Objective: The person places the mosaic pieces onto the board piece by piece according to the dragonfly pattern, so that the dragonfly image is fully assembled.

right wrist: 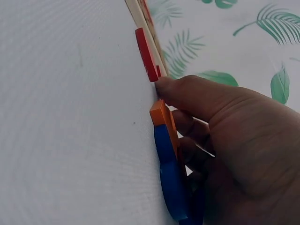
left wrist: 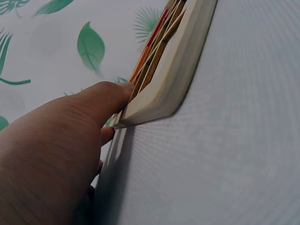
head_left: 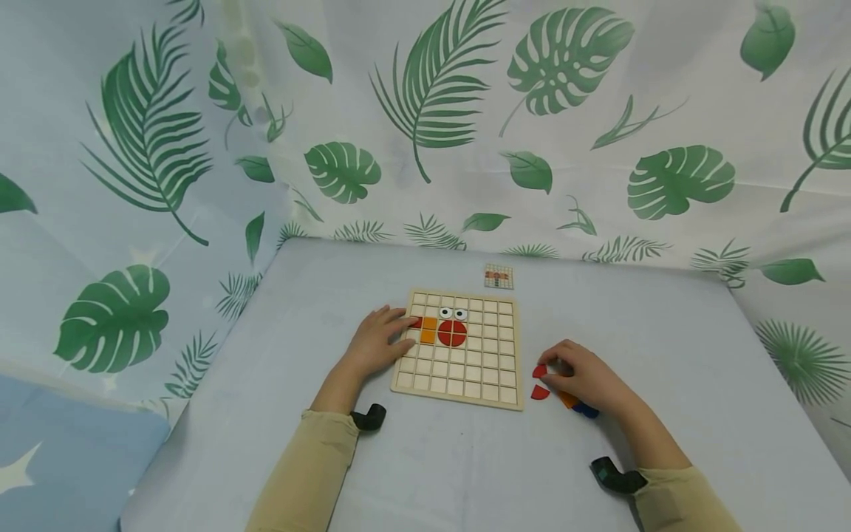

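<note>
A square wooden grid board (head_left: 488, 399) lies on the table. My left hand (head_left: 377, 341) rests at its left edge, thumb on the frame and a fingertip on a red piece (head_left: 416, 323). Next to that piece sit orange squares (head_left: 428, 331), a red disc of quarter pieces (head_left: 453, 334) and two eye pieces (head_left: 453, 313). Right of the board, my right hand (head_left: 581, 375) pinches a red quarter-circle piece (head_left: 539, 371) between thumb and finger, close to the table. Another red quarter piece (head_left: 541, 392) lies just nearer. Orange (right wrist: 159, 114) and blue pieces (right wrist: 171, 187) lie below the right hand, partly hidden.
A small pattern card (head_left: 499, 276) lies behind the board. The pale table (head_left: 452, 473) extends around it, with leaf-print fabric (head_left: 465, 192) hanging along the back and sides. Black wrist mounts (head_left: 618, 476) sit at both wrists.
</note>
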Demonstrator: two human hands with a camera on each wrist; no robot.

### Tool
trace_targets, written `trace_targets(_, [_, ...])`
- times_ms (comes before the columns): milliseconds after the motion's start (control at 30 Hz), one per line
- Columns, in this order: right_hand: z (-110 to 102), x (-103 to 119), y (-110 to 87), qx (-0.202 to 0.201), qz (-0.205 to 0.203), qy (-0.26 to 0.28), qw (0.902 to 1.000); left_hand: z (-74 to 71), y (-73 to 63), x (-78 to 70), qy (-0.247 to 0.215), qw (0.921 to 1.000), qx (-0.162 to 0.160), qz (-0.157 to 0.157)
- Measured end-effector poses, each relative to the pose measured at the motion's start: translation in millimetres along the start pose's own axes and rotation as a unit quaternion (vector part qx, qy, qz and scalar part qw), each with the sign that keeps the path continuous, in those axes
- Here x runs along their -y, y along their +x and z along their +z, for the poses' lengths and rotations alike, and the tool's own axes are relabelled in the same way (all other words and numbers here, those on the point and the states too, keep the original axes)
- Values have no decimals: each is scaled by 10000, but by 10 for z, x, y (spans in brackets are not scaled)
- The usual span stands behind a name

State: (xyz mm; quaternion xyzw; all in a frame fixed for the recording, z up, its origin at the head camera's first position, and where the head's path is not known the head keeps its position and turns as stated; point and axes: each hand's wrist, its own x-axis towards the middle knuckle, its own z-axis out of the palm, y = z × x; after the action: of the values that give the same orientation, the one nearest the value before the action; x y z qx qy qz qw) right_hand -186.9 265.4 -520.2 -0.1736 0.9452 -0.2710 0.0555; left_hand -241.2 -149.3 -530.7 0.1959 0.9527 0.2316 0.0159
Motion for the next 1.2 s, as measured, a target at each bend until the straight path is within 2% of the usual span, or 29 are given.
trace_targets(300, [-2,20,-12,-88,-41,-76,9999,19,5,15,25,10000,-24,73])
trace_targets(600, [-82,93,4,-65,229,-140,9996,-8,-1,-1,2,10000,17,16])
trace_targets(900, [-182,240,15,-21,279,50,9996,1,-6,20,4,10000,7,-25])
trace_targets(1200, [-208,470,174,-62,-87,-101,9999,13,2,28,41,10000,-50,-14])
